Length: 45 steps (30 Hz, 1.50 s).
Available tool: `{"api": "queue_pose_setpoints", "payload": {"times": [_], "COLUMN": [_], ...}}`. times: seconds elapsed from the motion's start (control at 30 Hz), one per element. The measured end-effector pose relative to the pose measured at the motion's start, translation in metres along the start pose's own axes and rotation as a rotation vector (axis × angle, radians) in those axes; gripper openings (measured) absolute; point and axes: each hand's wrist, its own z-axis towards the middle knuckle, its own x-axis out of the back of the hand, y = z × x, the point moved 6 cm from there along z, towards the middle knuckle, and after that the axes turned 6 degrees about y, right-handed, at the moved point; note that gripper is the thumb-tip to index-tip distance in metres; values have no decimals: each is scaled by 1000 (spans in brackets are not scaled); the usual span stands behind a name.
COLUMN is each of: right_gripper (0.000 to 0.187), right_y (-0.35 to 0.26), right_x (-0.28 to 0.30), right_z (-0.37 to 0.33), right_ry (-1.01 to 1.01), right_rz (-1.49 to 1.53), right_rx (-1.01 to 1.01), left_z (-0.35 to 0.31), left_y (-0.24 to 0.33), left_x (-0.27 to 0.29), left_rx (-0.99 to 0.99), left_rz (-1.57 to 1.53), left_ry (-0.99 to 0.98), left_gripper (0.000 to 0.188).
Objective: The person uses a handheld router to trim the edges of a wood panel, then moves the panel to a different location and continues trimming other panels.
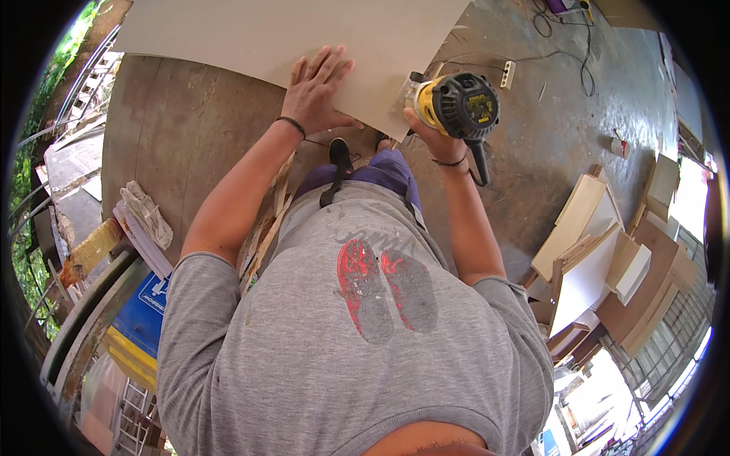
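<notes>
A large pale flat board (266,34) stretches across the far middle, above the floor. My left hand (314,95) lies on its near edge with fingers spread and the thumb pointing right. At the board's right edge, near its close corner, sits a yellow and black router (461,102) with a power cord running from its top. My right hand (437,138) is wrapped round the yellow body of this router from the near side. The router's base rests at the board's edge; its bit is hidden.
A white power strip (508,74) with a dark cord lies on the concrete floor (547,144) beyond the router. Cut wooden panels (582,228) stand piled at right, near a small red-and-white container (619,146). A blue and yellow object (141,319) and a pale cloth (147,214) are at left.
</notes>
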Motion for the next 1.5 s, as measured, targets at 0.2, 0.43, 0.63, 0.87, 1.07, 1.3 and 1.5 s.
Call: {"api": "queue_pose_setpoints", "payload": {"times": [0.2, 0.43, 0.63, 0.87, 1.07, 1.3, 1.5], "right_gripper": [44, 45, 44, 45, 42, 38, 36], "right_y": [0, 5, -6, -16, -19, -37, -30], "right_x": [-9, -8, -11, -14, -15, -19, -26], "right_z": [18, 31, 22, 10, 5, -6, -29], "right_ry": [35, 89, 65, 44, 34, -36, -24], "right_rz": [-97, 109, 94, 90, 9, -45, -97], "right_rx": [95, -14, -14, -17, -12, 0, 85], "left_z": [0, -1, -1, 0, 3, 1, 1], "left_y": [-9, -10, -9, -9, -7, -8, -10], "left_x": [-3, -4, -3, -4, -2, -4, -7], "left_rx": [-73, -94, -86, -80, -68, -61, -68], "left_rz": [-24, -27, -13, -11, 15, -35, -35], "left_ry": [-16, -14, -12, -9, -37, -11, 9], "left_gripper": [92, 88, 89, 90, 93, 94, 91]}}
